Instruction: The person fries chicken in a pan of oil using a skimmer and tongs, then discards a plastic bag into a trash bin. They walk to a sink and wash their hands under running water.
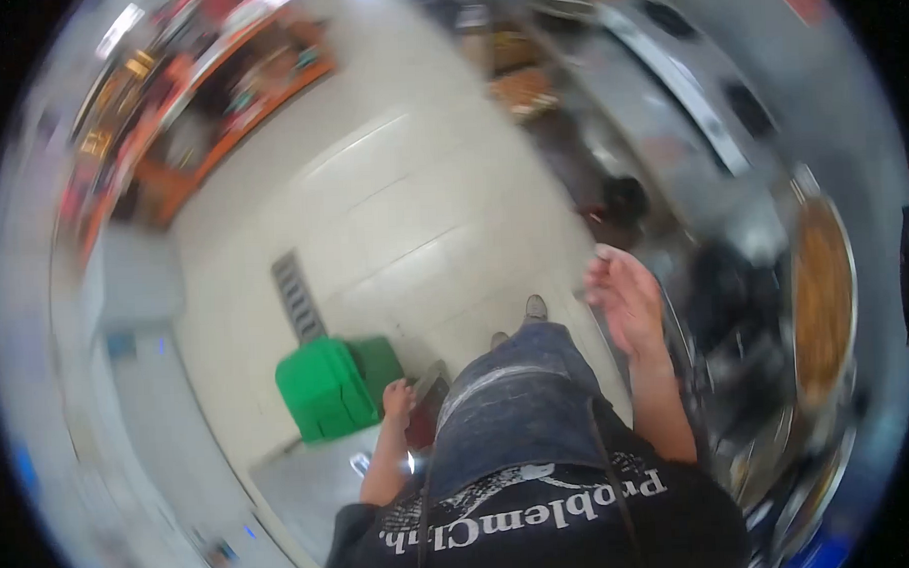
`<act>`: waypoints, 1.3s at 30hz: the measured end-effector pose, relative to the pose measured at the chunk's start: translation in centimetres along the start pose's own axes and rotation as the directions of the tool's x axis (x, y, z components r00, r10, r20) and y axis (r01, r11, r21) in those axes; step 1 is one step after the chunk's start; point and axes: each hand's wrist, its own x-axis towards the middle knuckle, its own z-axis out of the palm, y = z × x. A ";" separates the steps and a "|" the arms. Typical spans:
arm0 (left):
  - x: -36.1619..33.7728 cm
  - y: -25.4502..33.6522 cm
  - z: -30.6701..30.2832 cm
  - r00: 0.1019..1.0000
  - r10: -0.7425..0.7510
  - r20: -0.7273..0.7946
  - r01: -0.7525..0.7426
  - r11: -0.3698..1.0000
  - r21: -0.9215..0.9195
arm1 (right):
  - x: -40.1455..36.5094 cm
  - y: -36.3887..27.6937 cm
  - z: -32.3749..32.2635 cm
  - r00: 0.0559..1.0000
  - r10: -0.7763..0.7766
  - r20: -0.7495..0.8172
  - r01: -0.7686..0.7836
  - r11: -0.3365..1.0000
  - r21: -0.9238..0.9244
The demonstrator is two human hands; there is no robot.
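Observation:
My right hand (627, 300) is raised in front of me on the right, palm turned inward, fingers loosely bent and apart, holding nothing that shows. It overlaps the edge of the metal counter (661, 167) in this view. Low on the left, my left hand (398, 400) hangs with its fingers curled in, and nothing shows in them. Nearest to it is a green lidded bin (323, 389), just to its left. A grey-blue apron (519, 407) covers my front over a black shirt.
A large round pan with brown contents (823, 301) stands at the far right beside blurred dark cookware (735, 294). Orange shelving (244, 121) with goods stands upper left, above a white cabinet (163, 394). A drain grate (296, 295) lies in the pale tiled floor (401, 186).

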 end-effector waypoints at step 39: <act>3.7 3.7 28.9 0.563 -0.822 -0.088 -0.033 0.084 -0.996 | 44.6 42.1 56.1 0.111 0.749 0.653 0.400 0.568 -0.719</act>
